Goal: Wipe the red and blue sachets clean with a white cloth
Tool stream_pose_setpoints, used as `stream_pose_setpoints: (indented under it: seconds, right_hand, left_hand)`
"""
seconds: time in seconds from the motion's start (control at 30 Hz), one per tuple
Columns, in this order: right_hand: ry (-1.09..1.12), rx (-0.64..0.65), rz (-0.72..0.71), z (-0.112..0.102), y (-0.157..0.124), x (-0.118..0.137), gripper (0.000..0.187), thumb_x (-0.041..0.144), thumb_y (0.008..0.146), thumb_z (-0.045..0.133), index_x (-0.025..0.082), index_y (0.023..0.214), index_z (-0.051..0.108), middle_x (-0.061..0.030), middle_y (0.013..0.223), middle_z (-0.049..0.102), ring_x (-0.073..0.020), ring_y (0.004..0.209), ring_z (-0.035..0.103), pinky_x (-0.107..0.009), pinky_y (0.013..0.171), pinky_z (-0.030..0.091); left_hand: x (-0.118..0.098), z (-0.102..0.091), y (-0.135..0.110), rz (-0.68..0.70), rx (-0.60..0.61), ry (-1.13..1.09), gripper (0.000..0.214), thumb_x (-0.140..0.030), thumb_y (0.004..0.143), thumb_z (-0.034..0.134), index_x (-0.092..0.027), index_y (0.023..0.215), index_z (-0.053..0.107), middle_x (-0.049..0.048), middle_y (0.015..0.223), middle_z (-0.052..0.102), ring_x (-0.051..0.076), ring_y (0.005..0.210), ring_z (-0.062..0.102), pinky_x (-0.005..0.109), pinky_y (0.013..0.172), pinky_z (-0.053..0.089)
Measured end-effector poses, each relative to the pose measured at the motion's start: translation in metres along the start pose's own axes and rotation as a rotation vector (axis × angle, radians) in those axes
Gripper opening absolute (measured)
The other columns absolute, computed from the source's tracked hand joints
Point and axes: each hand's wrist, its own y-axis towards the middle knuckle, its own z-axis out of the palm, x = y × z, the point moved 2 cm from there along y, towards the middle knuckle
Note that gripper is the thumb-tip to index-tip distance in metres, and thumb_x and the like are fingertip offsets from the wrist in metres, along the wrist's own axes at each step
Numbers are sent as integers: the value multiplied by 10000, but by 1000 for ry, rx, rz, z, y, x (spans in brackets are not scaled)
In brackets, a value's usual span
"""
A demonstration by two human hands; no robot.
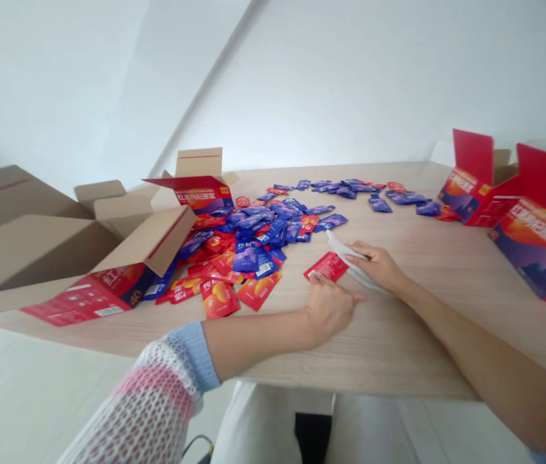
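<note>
Packet (328, 264), red, just right of frame centre: your left hand (329, 310) has fingertips on its near edge, pinch unclear; right hand (380, 265) grips white sheet (341, 246) beside it. Light hold plus sheet drag could skid it.

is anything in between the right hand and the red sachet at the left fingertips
Yes: the white sheet pinched in the right hand sits between it and the sachet's right end. Nothing visible separates the left hand from the sachet.
</note>
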Motion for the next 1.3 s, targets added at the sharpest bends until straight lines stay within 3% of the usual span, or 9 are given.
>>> stream_pose_setpoints:
  seconds: [0.23,0.37,0.6,0.77,0.87,0.97,1.07,1.17,1.3]
  right_hand:
    - [9,103,-38,16,6,9,362,384,867,565,228,1182,652,-49,1096,658,-216,1050,558,-354,951,399]
    - [-315,255,-38,25,3,16,302,262,906,504,257,1161,665,-44,1050,656,-177,971,560,-293,896,404]
    - [-722,232,104,47,-4,30,345,254,924,453,350,1205,630,-37,1007,626,-164,879,540,-236,775,382]
    - [-842,96,281,26,11,4,432,169,915,403,398,1224,601,-47,999,611,-180,845,552,-263,733,374]
    - [-762,-1,376,-3,14,-18,376,184,887,475,349,1180,645,-59,1007,612,-185,889,553,-261,758,383]
    - [-499,-109,272,-24,13,-25,368,157,859,505,271,1175,655,-47,968,609,-169,911,550,-255,814,397]
    - [-224,-173,58,-22,10,-12,365,182,875,489,219,1208,633,-33,916,593,-156,885,545,-260,823,409]
    - [-159,-5,-76,5,6,12,367,224,906,476,243,1250,601,-27,938,595,-148,870,535,-253,806,405]
    - [-509,268,-106,35,0,31,318,298,884,564,348,1189,637,-17,931,600,-159,857,511,-255,787,370]
  left_hand:
    - [0,-1,0,-34,-60,38,617,-507,923,353,20,993,667,379,1092,586,412,1050,592,499,762,461]
    - [2,-7,-2,-52,-4,16,584,-512,914,388,0,1001,654,330,1014,635,398,1022,602,460,760,455]
    - [-2,-17,-11,-109,77,68,775,-670,851,355,21,934,698,304,902,663,407,926,615,450,759,415]
    - [-4,-20,-14,-115,96,38,906,-839,678,385,-4,774,722,273,786,661,396,808,618,464,717,417]
    - [0,-19,-16,-84,32,10,1026,-893,614,350,34,868,709,297,816,651,390,805,613,467,720,430]
    - [6,-16,-17,-41,-57,-17,1050,-869,678,304,57,1018,665,320,935,639,399,925,599,478,804,428]
    - [9,-11,-14,-11,-87,-57,956,-793,779,243,34,1016,661,305,971,637,378,967,598,458,827,432]
    - [8,-8,-10,-16,-101,-63,947,-775,797,231,44,1070,620,302,985,632,369,973,599,446,817,438]
    - [0,-7,-9,-43,-115,-31,949,-767,777,332,62,1203,505,295,1002,627,360,947,609,456,847,417]
